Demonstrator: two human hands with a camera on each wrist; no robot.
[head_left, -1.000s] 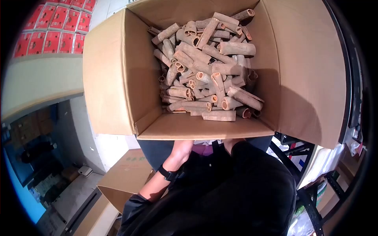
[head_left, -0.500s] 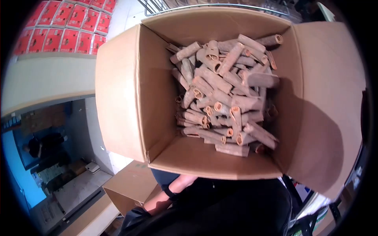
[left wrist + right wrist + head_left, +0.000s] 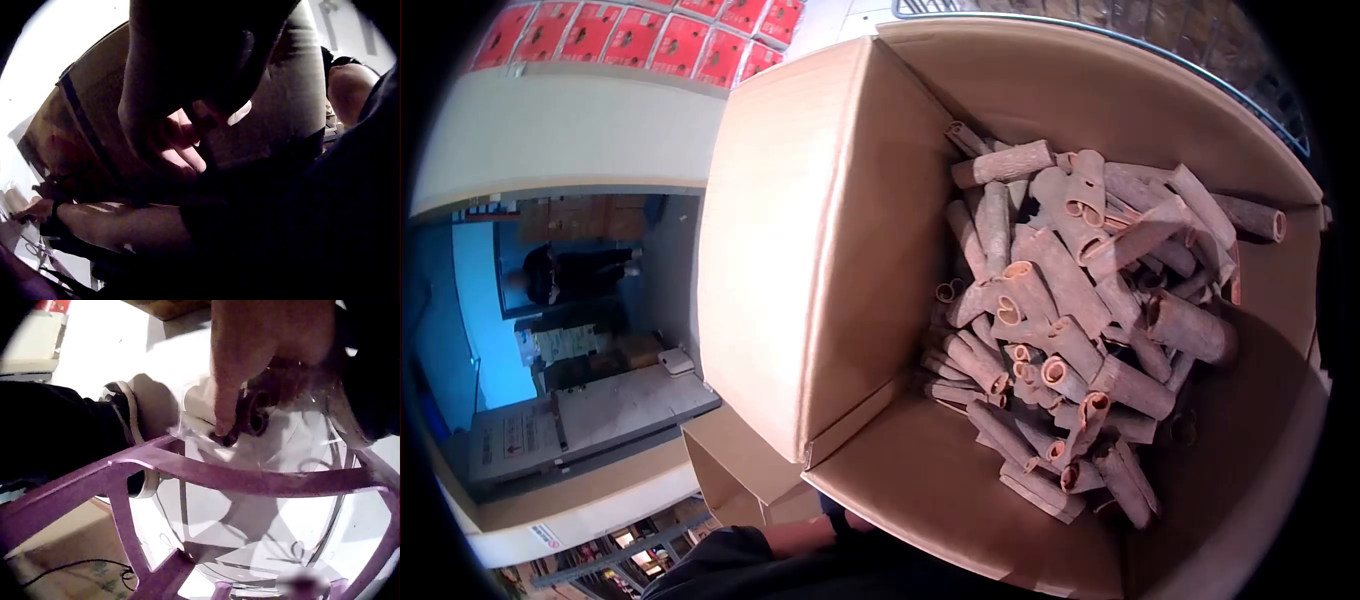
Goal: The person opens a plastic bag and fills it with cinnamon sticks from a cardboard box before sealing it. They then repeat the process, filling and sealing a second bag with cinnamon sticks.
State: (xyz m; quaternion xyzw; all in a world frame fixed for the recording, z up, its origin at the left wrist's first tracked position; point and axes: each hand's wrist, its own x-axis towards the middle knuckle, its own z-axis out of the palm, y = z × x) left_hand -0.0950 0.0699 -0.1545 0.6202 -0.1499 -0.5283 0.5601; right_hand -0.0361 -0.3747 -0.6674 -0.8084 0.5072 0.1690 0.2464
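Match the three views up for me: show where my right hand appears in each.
Head: not visible.
Left wrist: the right hand is small, near the lower left edge, beyond a forearm with a dark band.
Right wrist: large, top centre, above the purple frame.
Shared landmark: dark clothing, bottom in head, lower right in left wrist, left in right wrist.

The head view looks down into the box [image 3: 880, 250]; the left wrist view, close up, faces its outside, so both share it; the right wrist view looks down over the purple frame [image 3: 250, 480]
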